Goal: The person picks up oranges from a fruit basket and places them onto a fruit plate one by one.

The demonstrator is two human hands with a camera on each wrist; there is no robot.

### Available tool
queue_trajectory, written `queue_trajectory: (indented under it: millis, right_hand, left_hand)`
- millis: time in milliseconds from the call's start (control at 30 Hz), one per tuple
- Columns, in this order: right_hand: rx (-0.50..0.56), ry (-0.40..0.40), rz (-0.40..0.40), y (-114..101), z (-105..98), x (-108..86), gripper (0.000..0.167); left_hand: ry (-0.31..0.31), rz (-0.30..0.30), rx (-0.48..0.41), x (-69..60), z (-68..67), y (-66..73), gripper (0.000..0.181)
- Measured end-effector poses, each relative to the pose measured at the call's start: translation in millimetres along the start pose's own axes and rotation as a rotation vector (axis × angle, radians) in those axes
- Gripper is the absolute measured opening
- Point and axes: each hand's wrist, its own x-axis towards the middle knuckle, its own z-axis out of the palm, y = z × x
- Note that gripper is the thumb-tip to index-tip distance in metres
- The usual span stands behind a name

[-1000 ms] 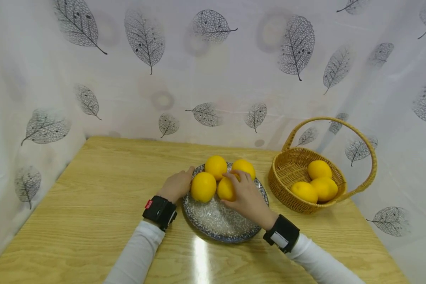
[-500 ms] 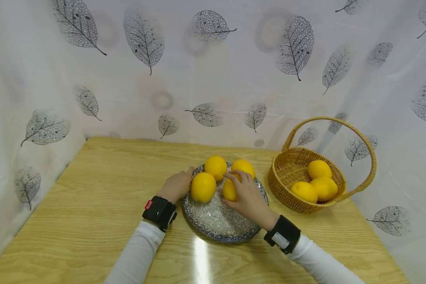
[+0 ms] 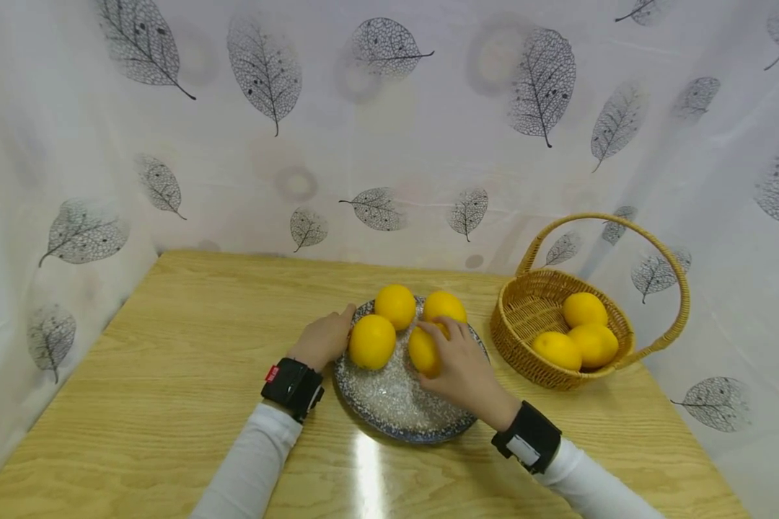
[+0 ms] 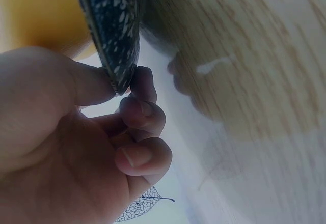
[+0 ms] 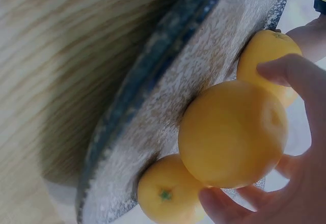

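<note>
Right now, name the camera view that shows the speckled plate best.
The head view: most of the speckled plate shows from above, though oranges and the right hand cover parts. The left wrist view has only some rim, pinched by the left hand; the right wrist view has a cropped stretch, partly behind oranges.

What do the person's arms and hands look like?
Both arms have long white sleeves. The left wrist strap is black with a small red tag; the right wrist strap is black too, with a pale rectangular patch. The left grip and right grip wear no gloves.
</note>
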Motion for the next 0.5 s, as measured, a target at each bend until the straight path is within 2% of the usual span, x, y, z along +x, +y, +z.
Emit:
queue_trajectory:
  millis: [333, 500]
  right_hand:
    - [0.101, -0.026, 0.036, -3.0, -1.0, 1.0, 0.079]
    - [0.112, -0.026, 0.055, -5.4, 0.7, 5.4, 0.077]
  left_hand:
    - [0.014, 0.012, 0.008, 0.0, -2.7, 0.7, 0.049]
    - [0.010, 0.016, 0.010, -0.8, -2.6, 1.8, 0.049]
